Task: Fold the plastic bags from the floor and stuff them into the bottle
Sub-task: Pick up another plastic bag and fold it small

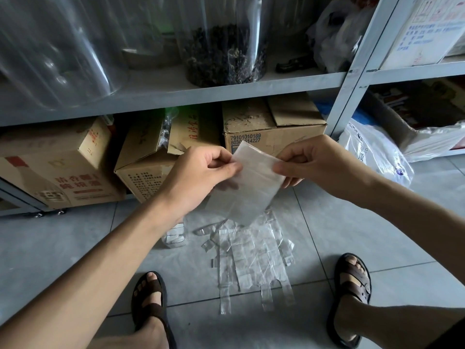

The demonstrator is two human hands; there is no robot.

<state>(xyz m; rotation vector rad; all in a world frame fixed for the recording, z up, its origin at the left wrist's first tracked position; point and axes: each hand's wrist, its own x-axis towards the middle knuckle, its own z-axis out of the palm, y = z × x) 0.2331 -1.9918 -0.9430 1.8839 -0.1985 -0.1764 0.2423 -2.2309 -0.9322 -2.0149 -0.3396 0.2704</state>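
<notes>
A folded, translucent plastic bag [247, 185] hangs in the air in front of me. My left hand [198, 177] pinches its upper left edge between thumb and fingers. My right hand [314, 159] pinches its upper right edge the same way. Below, several clear plastic bags [251, 258] lie spread flat on the grey tiled floor between my sandalled feet. A small clear plastic bottle [176, 236] lies on the floor just left of the pile, partly hidden by my left forearm.
A grey metal shelf [176, 93] stands ahead with large clear jars on it. Cardboard boxes [271, 132] fill the space under it. A white plastic sack [377, 152] sits on the floor at right. My feet [352, 278] flank the bag pile.
</notes>
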